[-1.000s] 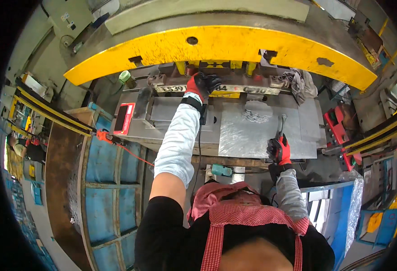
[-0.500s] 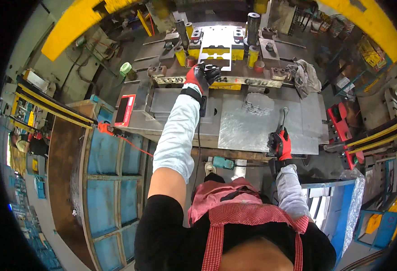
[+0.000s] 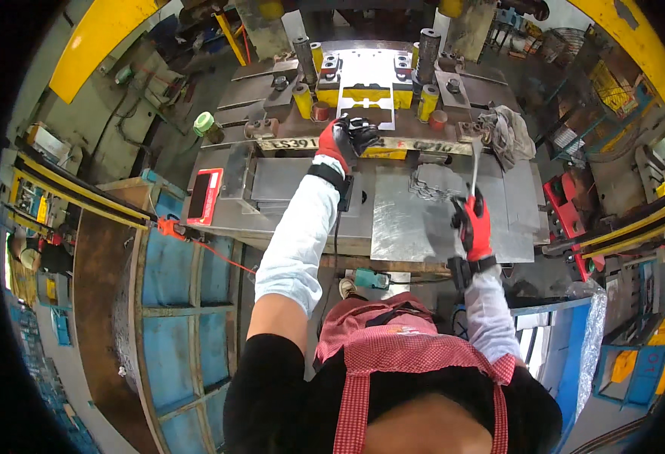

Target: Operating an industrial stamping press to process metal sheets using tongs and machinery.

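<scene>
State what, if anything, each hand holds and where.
The right hand holds a slim grey metal tool by its near end; for the left hand, it cannot be told.

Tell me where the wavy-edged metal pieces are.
In the head view, the wavy-edged metal pieces lie in a pile right of centre on the flat metal sheet, beyond and to the left of the gloved right hand.

A slender metal tool (image 3: 475,168) pointed forward from the right hand (image 3: 473,224); a bright cut-out plate (image 3: 368,66) lay flat ahead.
</scene>
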A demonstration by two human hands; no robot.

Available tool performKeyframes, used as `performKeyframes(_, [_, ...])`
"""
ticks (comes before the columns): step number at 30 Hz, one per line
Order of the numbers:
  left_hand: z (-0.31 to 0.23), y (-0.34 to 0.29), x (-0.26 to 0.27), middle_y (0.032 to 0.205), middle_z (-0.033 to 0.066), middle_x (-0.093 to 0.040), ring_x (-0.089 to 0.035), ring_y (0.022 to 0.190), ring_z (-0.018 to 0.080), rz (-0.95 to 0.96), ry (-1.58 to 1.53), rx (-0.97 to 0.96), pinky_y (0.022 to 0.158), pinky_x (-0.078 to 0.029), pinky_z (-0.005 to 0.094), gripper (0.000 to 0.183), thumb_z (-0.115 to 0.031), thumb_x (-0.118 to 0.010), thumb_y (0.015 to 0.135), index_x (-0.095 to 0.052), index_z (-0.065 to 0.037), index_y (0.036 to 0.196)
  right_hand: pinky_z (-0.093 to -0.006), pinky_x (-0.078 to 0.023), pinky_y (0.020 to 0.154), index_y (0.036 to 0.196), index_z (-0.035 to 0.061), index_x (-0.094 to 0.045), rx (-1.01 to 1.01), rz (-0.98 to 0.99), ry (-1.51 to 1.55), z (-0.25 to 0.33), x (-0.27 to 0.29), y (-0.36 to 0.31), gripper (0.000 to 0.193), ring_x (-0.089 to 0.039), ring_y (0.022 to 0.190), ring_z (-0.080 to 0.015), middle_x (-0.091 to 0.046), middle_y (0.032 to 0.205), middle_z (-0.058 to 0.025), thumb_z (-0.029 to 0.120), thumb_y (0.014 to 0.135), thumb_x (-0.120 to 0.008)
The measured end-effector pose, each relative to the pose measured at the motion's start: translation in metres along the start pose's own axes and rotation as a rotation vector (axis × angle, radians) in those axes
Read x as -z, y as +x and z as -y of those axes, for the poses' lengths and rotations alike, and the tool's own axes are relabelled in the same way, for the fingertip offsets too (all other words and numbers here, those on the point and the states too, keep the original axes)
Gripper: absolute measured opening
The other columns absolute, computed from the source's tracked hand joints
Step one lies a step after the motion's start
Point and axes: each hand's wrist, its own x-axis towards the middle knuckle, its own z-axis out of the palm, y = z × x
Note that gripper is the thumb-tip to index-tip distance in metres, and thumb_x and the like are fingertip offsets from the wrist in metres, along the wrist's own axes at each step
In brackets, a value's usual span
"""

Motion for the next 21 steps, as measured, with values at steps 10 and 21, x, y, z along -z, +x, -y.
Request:
performKeyframes(10, [-0.003, -0.008, -0.005, 0.091, 0.0194, -0.061, -0.061, 0.079, 0.0332, 0.076, -0.048, 0.051, 0.077, -0.049, 0.0449, 0.042, -0.033, -0.035, 0.089, -0.053, 0.002, 0.102, -0.0207, -0.035, 0.044, 0.084, 0.0075, -0.061, 0.097, 0.627, -0.199, 0.03, -0.168, 0.213, 0.014, -0.046, 0.05, -0.0055, -0.054, 0.065, 0.0022, 0.02, 0.08, -0.06])
performKeyframes(21, [-0.004, -0.001, 0.042, 0.094, 0.02, -0.061, -0.062, 0.083, 0.0308, 0.278, -0.041, 0.108, 0.076, -0.051, 0.0429, 0.042, -0.028, -0.035, 0.091, -0.049, 0.006, 0.11, -0.0203, -0.038, 0.046, 0.12, 0.0031, -0.044, -0.102, 0.235, -0.195, 0.067, -0.043, 0.028, 0.039, -0.046, 0.052, -0.0075, -0.058, 0.08, -0.0046, 0.011, 0.082, -0.053])
